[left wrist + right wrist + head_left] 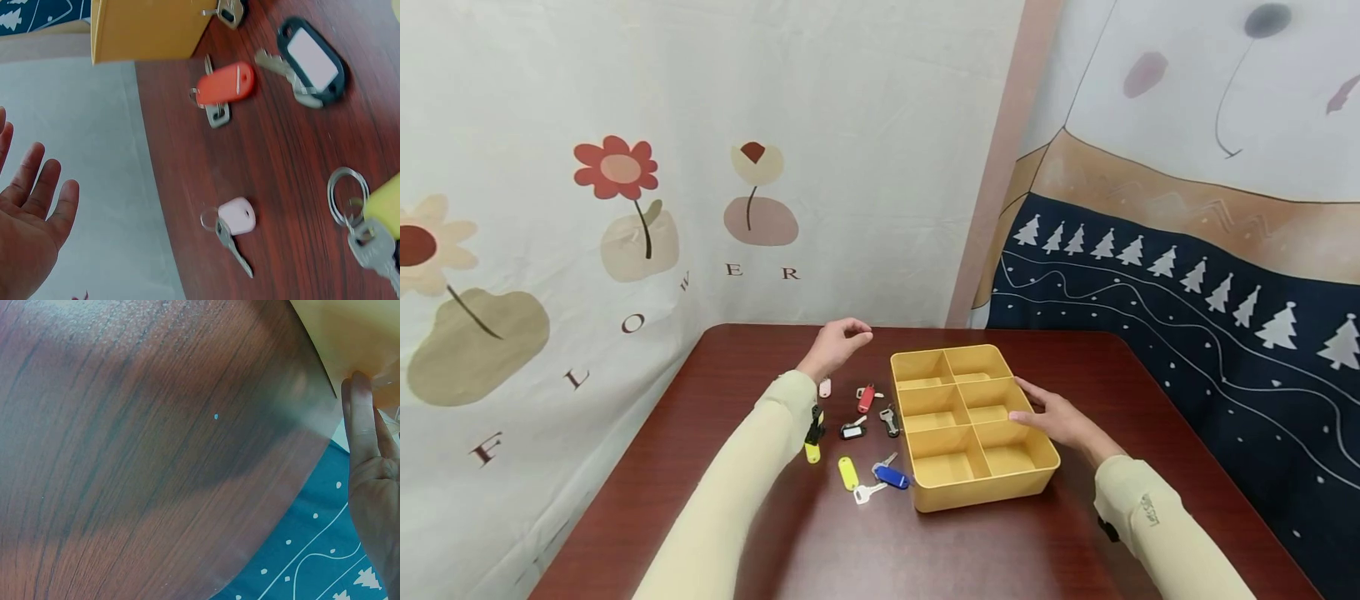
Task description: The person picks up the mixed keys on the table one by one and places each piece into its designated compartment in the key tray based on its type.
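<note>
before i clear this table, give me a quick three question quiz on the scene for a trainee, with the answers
1. Count: how many compartments does the yellow box have?
2. True or false: the left hand is gripping the rim of the yellow box.
3. Name the colour: in the head view, which key tag lies closest to the near left corner of the yellow box?

Key:
1. Six, in two columns of three.
2. False: the left hand is apart from it; the right hand is the one touching the yellow box, at its right side.
3. Blue: the blue tag lies just left of that corner.
</note>
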The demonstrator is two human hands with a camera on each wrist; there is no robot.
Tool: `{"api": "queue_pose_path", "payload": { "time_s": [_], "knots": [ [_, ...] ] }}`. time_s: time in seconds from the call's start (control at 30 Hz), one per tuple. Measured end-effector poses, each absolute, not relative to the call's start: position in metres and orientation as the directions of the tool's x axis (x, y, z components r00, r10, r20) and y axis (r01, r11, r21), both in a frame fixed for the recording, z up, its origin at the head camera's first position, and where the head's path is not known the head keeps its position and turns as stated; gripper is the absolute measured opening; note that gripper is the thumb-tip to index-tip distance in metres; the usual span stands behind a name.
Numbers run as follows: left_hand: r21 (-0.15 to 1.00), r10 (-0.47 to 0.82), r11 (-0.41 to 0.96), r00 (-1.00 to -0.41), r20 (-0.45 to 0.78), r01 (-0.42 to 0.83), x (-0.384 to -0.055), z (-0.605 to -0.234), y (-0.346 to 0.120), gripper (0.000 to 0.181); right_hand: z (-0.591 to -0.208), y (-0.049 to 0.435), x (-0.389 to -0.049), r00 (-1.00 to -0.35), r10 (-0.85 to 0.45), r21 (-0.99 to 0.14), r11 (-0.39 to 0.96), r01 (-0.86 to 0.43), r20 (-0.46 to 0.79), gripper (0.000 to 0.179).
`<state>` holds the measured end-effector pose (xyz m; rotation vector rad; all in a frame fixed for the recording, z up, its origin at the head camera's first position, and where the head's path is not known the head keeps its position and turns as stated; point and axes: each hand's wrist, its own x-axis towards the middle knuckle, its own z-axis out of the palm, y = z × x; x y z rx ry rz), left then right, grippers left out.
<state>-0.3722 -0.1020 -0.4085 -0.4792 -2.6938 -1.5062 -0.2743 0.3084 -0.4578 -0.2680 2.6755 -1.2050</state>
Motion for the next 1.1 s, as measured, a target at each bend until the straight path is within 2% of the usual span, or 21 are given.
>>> {"api": "queue_pose_path", "payload": {
  "time_s": [0.47,1.1],
  "knots": [
    [0.827,0.212,0.517,-0.969,0.125,0.22,-0.375,-0.419,-0.131,0.031,-0.457,0.309,-0.273,-0.965,-0.246,-0.76,0.643,-0.093,-0.09,0.081],
    [0.808,0.144,0.574,-0.988,0.057,0.13,-0.38,-0.443,-0.152,0.026,-0.457,0.307,-0.274,-0.969,-0.226,-0.762,0.644,-0.073,-0.098,0.078]
  ]
}}
